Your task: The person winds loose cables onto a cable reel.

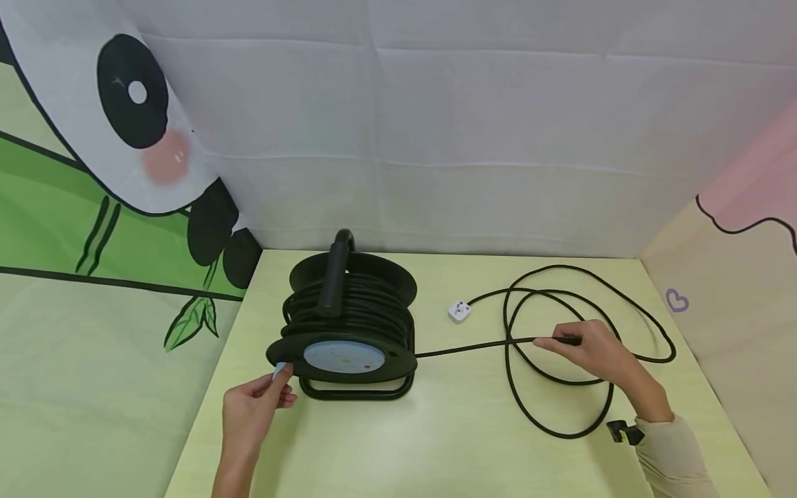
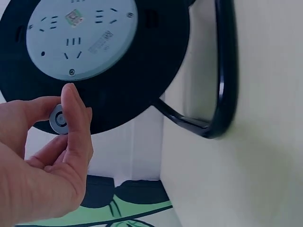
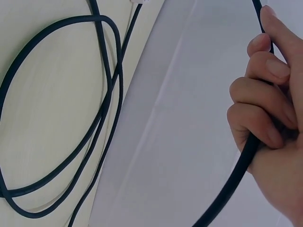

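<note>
A black cable reel (image 1: 286, 351) stands on the table, tightly wound with black cable. Its front disc carries a pale blue socket panel (image 1: 344, 356), seen close up in the left wrist view. My left hand (image 1: 249, 411) pinches the small grey knob (image 2: 58, 119) at the disc's edge between thumb and fingers. From the reel's right side the cable (image 1: 463, 348) runs straight to my right hand (image 1: 594, 354). That hand grips it, fingers curled round it in the right wrist view. Past the hand, the cable (image 3: 102, 113) lies in loose loops, ending in a white plug (image 1: 459, 311).
The reel rests on a black tubular frame (image 1: 355, 394) with a handle (image 1: 334, 280) on top. The pale table (image 1: 448, 443) meets a light cloth wall (image 1: 467, 207) at the back. Printed cloth hangs at both sides. A dark device (image 1: 625, 432) sits by the right sleeve.
</note>
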